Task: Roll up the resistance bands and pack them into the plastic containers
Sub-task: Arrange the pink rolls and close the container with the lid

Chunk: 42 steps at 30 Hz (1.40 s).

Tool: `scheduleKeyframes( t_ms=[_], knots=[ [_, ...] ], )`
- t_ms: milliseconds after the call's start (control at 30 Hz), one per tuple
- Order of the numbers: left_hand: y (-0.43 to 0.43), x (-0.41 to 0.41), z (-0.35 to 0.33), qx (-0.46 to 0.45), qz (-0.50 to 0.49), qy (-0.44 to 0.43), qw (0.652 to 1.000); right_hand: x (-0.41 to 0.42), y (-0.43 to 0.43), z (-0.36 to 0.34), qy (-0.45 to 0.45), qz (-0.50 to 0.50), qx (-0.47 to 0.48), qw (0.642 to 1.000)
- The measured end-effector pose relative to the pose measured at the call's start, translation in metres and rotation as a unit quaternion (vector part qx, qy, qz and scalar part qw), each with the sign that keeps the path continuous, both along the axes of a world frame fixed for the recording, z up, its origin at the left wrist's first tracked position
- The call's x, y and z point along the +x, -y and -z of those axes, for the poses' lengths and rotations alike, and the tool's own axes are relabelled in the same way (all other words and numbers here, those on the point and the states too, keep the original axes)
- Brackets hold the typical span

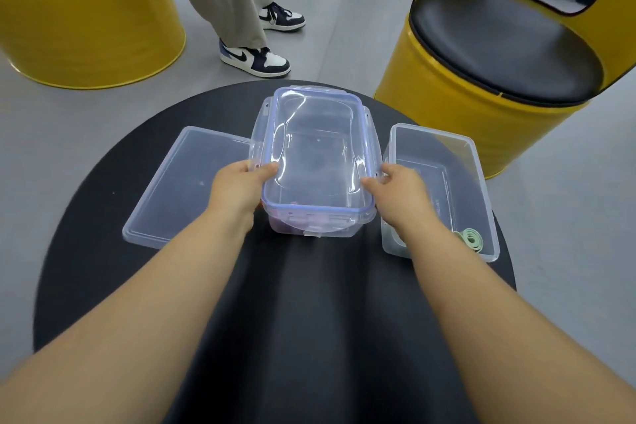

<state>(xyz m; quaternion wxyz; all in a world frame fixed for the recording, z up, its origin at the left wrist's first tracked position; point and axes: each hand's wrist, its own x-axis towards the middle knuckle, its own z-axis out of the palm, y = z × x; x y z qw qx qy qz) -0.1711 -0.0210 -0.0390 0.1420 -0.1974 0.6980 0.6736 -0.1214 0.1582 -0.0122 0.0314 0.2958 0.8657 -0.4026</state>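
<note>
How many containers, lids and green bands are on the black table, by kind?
Containers: 2, the middle container and the right container
Lids: 2, the blue-rimmed lid and the loose lid
Green band: 1
Total: 5

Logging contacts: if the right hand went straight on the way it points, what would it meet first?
The lidded container: the right hand grips its side, thumb on the lid, pointing forward and inward. The open container beside it seems off that line, though depth is unclear.
</note>
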Motion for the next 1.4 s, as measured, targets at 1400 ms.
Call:
scheduleKeyframes(
  t_ms=[1400],
  knots=[
    [-0.001, -0.001, -0.001, -0.389, 0.234, -0.150, 0.878, -0.036, 0.005, 0.012, 0.028, -0.133, 0.067, 0.988]
  ],
)
